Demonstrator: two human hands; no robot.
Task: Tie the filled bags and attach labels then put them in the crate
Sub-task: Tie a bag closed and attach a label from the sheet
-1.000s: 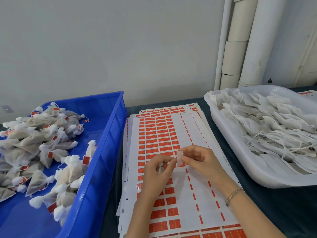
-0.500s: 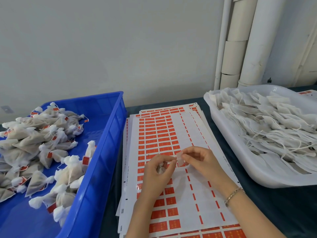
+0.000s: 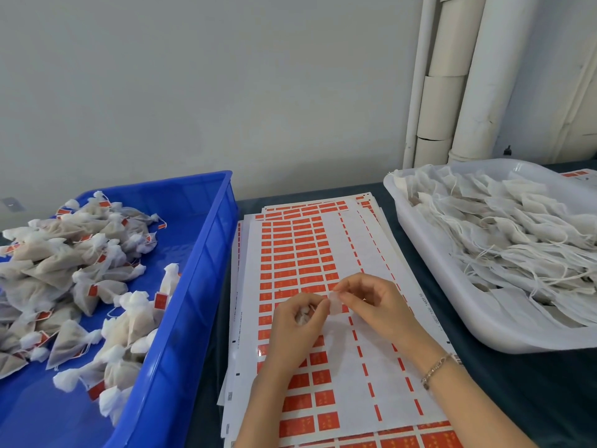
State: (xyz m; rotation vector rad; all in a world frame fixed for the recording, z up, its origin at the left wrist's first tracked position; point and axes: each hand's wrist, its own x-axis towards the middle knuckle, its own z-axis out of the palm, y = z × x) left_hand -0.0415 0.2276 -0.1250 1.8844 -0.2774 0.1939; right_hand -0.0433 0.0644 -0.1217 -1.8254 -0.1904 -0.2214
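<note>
Dark table [image 3: 549,383]: one crate [image 3: 193,270], one tray [image 3: 436,286]

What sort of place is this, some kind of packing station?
Probably a small packing workbench: a blue crate holding tied labelled bags, sheets of red labels, and a white tray of untied bags.

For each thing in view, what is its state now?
Left hand: grips a bag.
Right hand: pinches a pale label.
Label sheets: stacked flat, top one partly peeled.
Crate: partly filled with tied bags, labelled.
Tray: full of untied bags.
</note>
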